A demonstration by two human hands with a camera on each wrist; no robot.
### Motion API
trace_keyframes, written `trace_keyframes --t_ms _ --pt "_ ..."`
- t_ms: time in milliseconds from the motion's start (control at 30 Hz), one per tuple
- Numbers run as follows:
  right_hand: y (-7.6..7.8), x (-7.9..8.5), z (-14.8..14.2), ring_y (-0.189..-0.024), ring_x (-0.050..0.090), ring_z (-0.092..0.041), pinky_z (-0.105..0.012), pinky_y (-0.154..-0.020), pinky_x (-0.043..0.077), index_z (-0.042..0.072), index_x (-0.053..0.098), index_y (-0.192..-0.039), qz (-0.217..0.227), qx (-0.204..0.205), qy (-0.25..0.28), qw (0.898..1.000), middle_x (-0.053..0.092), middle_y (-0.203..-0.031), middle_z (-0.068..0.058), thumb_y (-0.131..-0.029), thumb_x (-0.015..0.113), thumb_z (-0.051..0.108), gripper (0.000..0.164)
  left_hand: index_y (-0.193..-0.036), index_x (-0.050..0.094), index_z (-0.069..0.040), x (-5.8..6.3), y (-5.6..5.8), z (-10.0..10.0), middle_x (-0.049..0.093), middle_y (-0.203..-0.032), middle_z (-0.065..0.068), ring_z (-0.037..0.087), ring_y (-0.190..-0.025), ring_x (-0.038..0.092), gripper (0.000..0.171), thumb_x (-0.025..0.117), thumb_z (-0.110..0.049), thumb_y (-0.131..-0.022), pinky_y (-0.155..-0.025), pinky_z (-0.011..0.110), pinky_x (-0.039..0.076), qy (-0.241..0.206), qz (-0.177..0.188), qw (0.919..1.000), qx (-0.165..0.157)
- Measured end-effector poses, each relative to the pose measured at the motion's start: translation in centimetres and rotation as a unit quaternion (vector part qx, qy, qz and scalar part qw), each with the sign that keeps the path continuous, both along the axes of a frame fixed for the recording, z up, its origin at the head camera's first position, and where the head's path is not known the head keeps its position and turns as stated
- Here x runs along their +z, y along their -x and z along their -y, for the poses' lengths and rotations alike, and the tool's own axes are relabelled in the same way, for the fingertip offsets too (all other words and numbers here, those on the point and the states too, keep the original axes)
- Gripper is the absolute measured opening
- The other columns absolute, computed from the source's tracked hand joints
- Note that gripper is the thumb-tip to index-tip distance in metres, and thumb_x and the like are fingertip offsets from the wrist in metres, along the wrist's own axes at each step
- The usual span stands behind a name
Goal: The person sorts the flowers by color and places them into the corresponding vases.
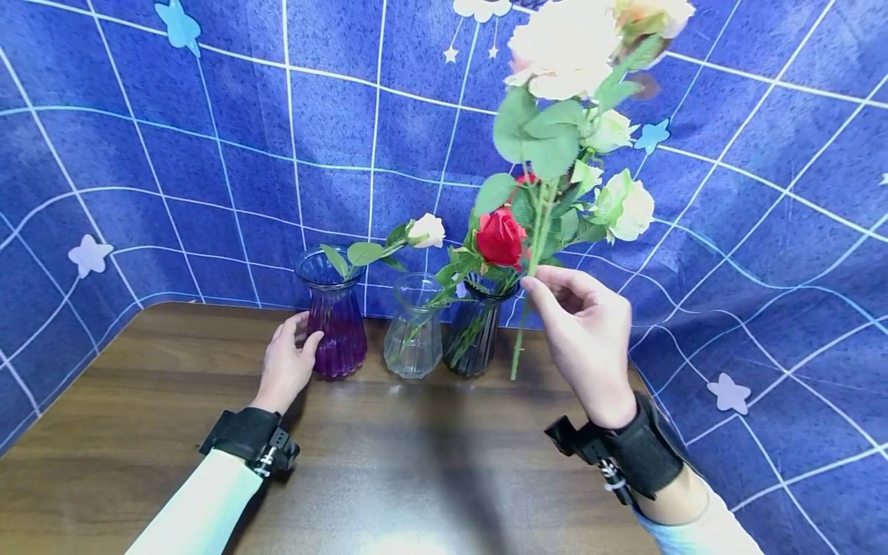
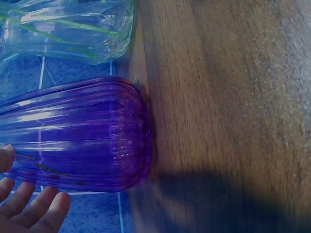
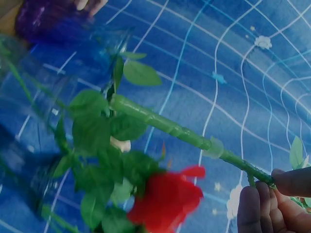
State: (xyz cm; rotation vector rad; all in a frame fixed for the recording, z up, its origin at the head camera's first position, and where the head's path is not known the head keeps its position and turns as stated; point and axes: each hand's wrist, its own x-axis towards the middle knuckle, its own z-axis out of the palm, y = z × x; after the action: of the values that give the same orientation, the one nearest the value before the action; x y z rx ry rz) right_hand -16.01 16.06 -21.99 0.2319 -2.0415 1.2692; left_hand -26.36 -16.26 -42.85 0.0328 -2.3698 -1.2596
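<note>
At the left, my left hand holds the side of a purple, blue-rimmed glass vase, thumb in front and fingers at its far side. The left wrist view shows the fingertips close along the ribbed wall. A pale rosebud with green leaves leans right out of this vase. On the right, my right hand pinches the green stem of a large pale pink rose between thumb and fingers. The rose is upright in the air, its stem end hanging below the hand, in front of other flowers.
A clear glass vase with green stems stands in the middle. To its right is a dark grey vase, also with stems. A red rose and whitish-green roses rise behind the held stem. A blue patterned cloth hangs behind the wooden table.
</note>
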Motion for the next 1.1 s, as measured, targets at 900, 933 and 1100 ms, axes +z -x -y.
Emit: trace_keyframes --t_ms 900,933,1100 --pt "9.9 -1.4 14.3 -0.069 0.066 -0.022 -0.018 -0.065 0.050 -0.004 0.070 -0.094 -0.096 0.121 0.043 0.987 0.072 -0.082 -0.016 -0.083 0.068 0.009 0.017 -0.132 0.045 0.002 -0.2 0.1 0.1 0.053 -0.122 0.025 0.039 -0.109 0.057 0.042 0.056 -0.013 -0.093 -0.087 0.049 0.050 0.001 -0.021 0.9998 -0.002" --pt "10.2 -1.4 14.6 -0.069 0.066 -0.022 -0.018 -0.068 0.050 -0.004 0.070 -0.094 -0.100 0.120 0.039 0.987 0.072 -0.081 -0.016 -0.084 0.068 0.009 0.016 -0.132 0.045 0.002 -0.3 0.1 0.1 0.053 -0.122 0.025 0.039 -0.108 0.057 0.042 0.056 -0.012 -0.093 -0.086 0.048 0.050 0.001 -0.022 0.9997 -0.003" --pt "10.9 -1.6 16.4 -0.071 0.066 -0.023 -0.016 -0.069 0.049 -0.004 0.068 -0.097 -0.091 0.131 0.057 0.986 0.071 -0.083 -0.016 -0.085 0.067 0.008 0.017 -0.131 0.045 0.003 -0.4 0.1 0.3 0.053 -0.121 0.025 0.038 -0.107 0.056 0.043 0.057 -0.012 -0.093 -0.086 0.047 0.049 0.000 -0.026 0.9997 -0.003"
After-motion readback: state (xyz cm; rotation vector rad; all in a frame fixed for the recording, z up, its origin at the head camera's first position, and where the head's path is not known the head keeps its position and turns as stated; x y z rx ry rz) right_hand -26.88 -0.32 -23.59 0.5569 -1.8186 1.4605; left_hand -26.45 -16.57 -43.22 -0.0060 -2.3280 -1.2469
